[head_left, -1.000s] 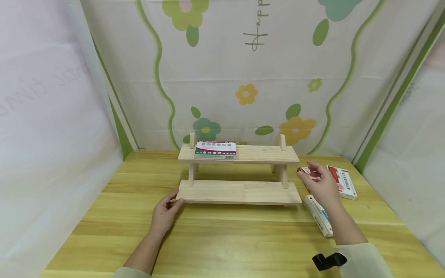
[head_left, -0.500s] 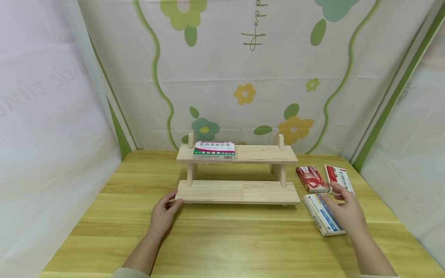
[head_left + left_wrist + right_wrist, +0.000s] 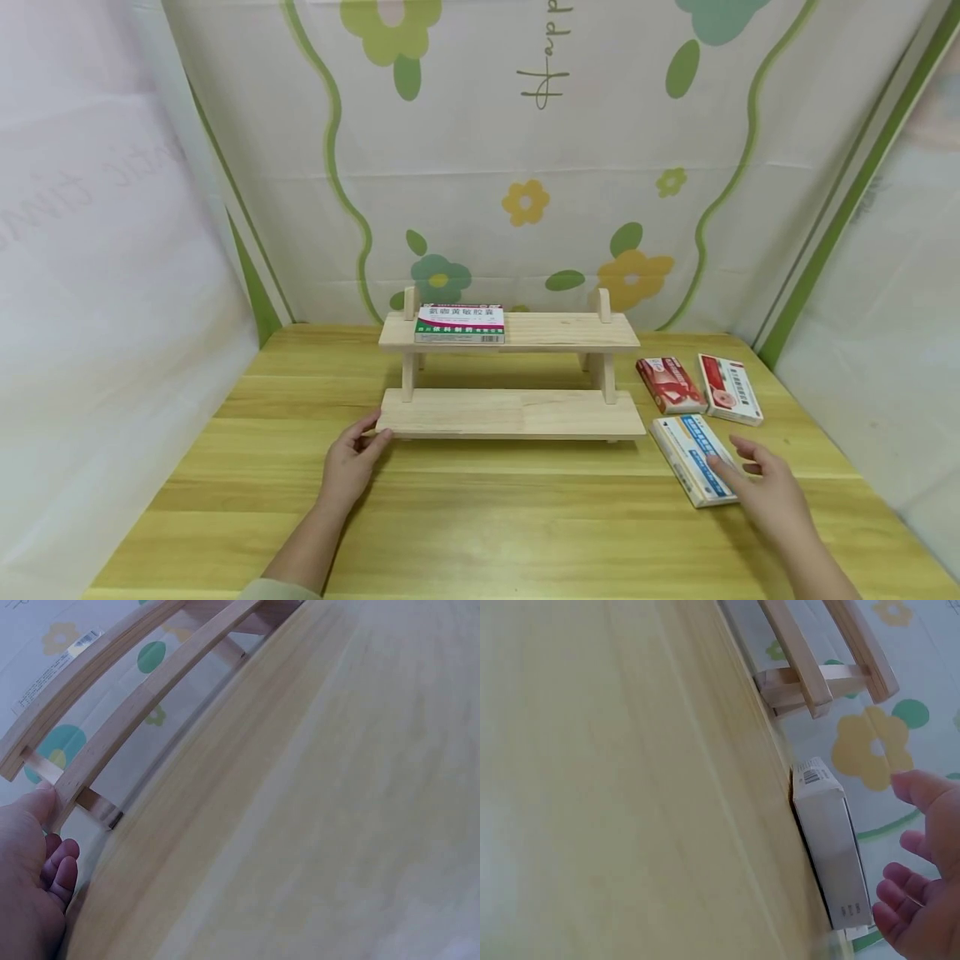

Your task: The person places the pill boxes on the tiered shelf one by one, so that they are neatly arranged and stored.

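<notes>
My left hand [image 3: 348, 467] pinches the left end of the lower board of a two-tier wooden shelf [image 3: 510, 414], thumb on top; the left wrist view shows the same hold on the shelf [image 3: 112, 742]. A white medicine box with a green and magenta band [image 3: 460, 323] lies on the upper board's left part. Over the right edge of a blue-and-white medicine box [image 3: 693, 458], my right hand [image 3: 772, 492] hovers with fingers loosely spread and nothing held. In the right wrist view that box [image 3: 831, 851] shows its side, apart from the right hand [image 3: 930, 870].
Behind the blue-and-white box lie a red medicine box [image 3: 670, 385] and a white-and-red medicine box [image 3: 731, 389], right of the shelf. Everything stands on a wooden table [image 3: 510, 533]. Patterned cloth [image 3: 465, 142] hangs behind and at both sides.
My right hand has moved from the red box toward the front right, uncovering it, to the blue-and-white box, which now lies with its broad face up. My left hand keeps its hold.
</notes>
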Tool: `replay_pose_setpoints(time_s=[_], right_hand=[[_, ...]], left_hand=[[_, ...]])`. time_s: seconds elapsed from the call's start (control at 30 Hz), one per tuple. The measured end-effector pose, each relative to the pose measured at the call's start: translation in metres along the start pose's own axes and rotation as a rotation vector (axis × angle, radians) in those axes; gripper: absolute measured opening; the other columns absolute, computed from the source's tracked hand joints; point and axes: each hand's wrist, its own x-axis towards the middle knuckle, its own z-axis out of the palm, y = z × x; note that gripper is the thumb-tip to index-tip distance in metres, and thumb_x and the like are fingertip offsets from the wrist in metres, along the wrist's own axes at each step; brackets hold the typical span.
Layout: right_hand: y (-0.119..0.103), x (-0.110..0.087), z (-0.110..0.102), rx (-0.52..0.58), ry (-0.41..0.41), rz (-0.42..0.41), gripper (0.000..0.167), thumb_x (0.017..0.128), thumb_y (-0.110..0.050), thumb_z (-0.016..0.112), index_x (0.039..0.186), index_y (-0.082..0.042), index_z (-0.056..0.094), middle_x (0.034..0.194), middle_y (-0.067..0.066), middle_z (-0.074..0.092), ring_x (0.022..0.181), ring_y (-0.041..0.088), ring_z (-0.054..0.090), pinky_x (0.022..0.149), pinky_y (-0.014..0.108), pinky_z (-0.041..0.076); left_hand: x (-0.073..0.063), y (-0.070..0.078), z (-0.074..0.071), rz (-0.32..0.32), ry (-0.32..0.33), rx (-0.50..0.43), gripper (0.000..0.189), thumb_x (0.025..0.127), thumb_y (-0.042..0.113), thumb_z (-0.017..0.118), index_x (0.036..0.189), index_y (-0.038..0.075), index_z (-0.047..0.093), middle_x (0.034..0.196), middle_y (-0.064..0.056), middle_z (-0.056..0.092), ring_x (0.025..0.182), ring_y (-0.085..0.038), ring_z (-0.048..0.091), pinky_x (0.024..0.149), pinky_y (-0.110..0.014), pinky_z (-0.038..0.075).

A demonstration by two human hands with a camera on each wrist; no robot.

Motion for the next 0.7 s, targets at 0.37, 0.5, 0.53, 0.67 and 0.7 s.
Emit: replay_pose_setpoints(time_s=[0.37, 0.5, 0.53, 0.67, 0.7], right_hand=[[0.018, -0.003, 0.0, -0.067, -0.074, 0.129, 0.099, 0.092, -0.067, 0.05, 0.149, 0.01, 0.024, 0.144, 0.04, 0.031, 0.127, 0.054, 0.039, 0.1, 0.063, 0.038], [0.023, -0.005, 0.002, -0.099, -0.077, 0.139, 0.102, 0.09, -0.069, 0.049, 0.148, 0.012, 0.026, 0.141, 0.04, 0.036, 0.125, 0.053, 0.041, 0.099, 0.061, 0.039], [0.023, -0.005, 0.003, -0.106, -0.081, 0.142, 0.103, 0.09, -0.07, 0.049, 0.147, 0.012, 0.026, 0.142, 0.04, 0.035, 0.126, 0.054, 0.04, 0.099, 0.062, 0.039], [0.025, -0.005, 0.003, -0.138, -0.102, 0.155, 0.107, 0.088, -0.074, 0.047, 0.146, 0.014, 0.029, 0.145, 0.041, 0.031, 0.129, 0.057, 0.035, 0.1, 0.063, 0.037], [0.025, -0.005, 0.003, -0.143, -0.107, 0.16, 0.108, 0.087, -0.075, 0.046, 0.145, 0.014, 0.03, 0.146, 0.04, 0.03, 0.13, 0.057, 0.034, 0.101, 0.064, 0.037]], left_hand=[[-0.001, 0.0, 0.0, 0.007, 0.003, 0.013, 0.051, 0.094, 0.027, 0.068, 0.139, 0.008, 0.054, 0.136, -0.016, 0.057, 0.091, -0.001, 0.056, 0.077, -0.013, 0.048], [-0.001, 0.0, 0.0, 0.006, 0.004, 0.009, 0.05, 0.094, 0.027, 0.068, 0.139, 0.009, 0.055, 0.136, -0.015, 0.057, 0.091, -0.001, 0.056, 0.076, -0.013, 0.048], [-0.001, 0.0, 0.0, 0.007, 0.003, 0.009, 0.051, 0.094, 0.027, 0.068, 0.139, 0.009, 0.054, 0.136, -0.016, 0.057, 0.091, -0.001, 0.056, 0.076, -0.013, 0.048], [-0.002, 0.001, -0.001, 0.006, -0.005, 0.007, 0.052, 0.094, 0.029, 0.067, 0.14, 0.008, 0.054, 0.136, -0.016, 0.057, 0.091, 0.0, 0.056, 0.076, -0.013, 0.048], [-0.002, 0.001, -0.001, 0.004, -0.006, 0.003, 0.052, 0.094, 0.029, 0.067, 0.14, 0.008, 0.054, 0.136, -0.016, 0.057, 0.091, -0.001, 0.056, 0.076, -0.013, 0.048]])
